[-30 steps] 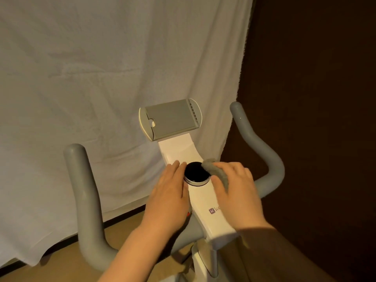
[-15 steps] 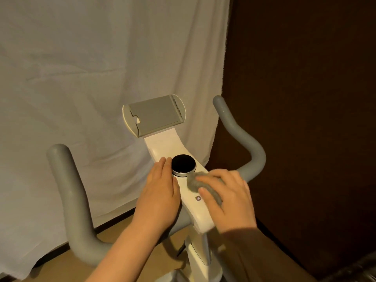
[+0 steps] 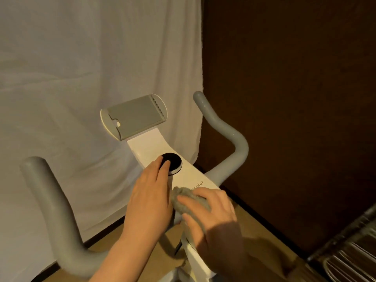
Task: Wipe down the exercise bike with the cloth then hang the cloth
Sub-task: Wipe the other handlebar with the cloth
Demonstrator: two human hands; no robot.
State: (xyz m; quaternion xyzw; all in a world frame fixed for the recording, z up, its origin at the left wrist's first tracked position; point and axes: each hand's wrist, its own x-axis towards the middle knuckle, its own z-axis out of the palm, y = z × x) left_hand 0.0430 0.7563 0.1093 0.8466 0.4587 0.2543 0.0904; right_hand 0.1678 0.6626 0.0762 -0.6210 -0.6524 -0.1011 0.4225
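Observation:
The exercise bike's white console stem (image 3: 150, 147) runs from a grey tablet holder (image 3: 135, 117) down past a black round knob (image 3: 172, 161) toward me. Grey handlebars curve up on the left (image 3: 48, 202) and on the right (image 3: 227, 129). My left hand (image 3: 150, 200) lies flat on the stem's left side, fingertips touching the knob. My right hand (image 3: 211, 216) presses a bunched grey cloth (image 3: 185, 196) onto the near end of the stem, just below the printed logo. The stem's lower end is hidden under both hands.
A white sheet (image 3: 81, 78) hangs behind the bike. A dark brown wall (image 3: 295, 98) fills the right side. A metal wire rack (image 3: 352, 257) shows at the lower right corner. Wooden floor (image 3: 256, 224) lies below the bike.
My right hand has slid the cloth down the stem toward me, from beside the knob to the near end. My left hand has stayed by the knob. The view has shifted.

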